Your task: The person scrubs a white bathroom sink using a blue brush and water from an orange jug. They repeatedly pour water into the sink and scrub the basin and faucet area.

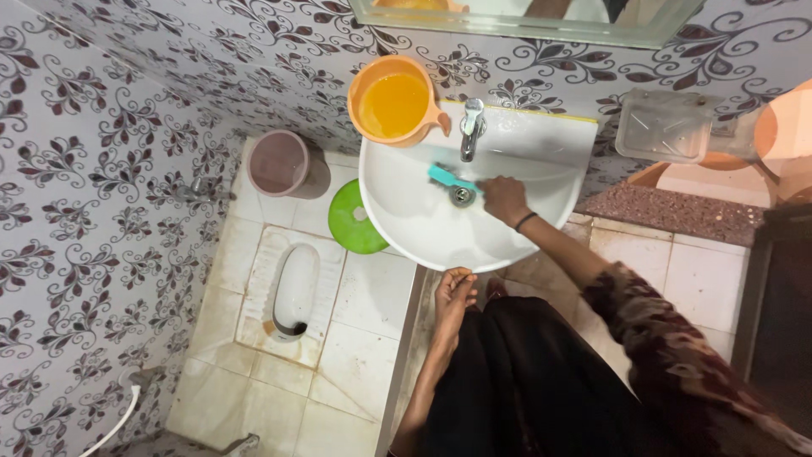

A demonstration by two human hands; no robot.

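While left hand [454,292] grips sink [406,220] rim: right hand [504,199] pinching teal brush [446,178].

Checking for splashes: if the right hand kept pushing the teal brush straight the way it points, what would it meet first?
The right hand aims the teal brush up-left across the white basin. It would probably meet the basin's sloping wall first, below the orange jug; depth is unclear.

the basin [406,222] lies open before my right hand [504,199], but the tap [470,129] and orange jug [394,103] crowd its back rim.
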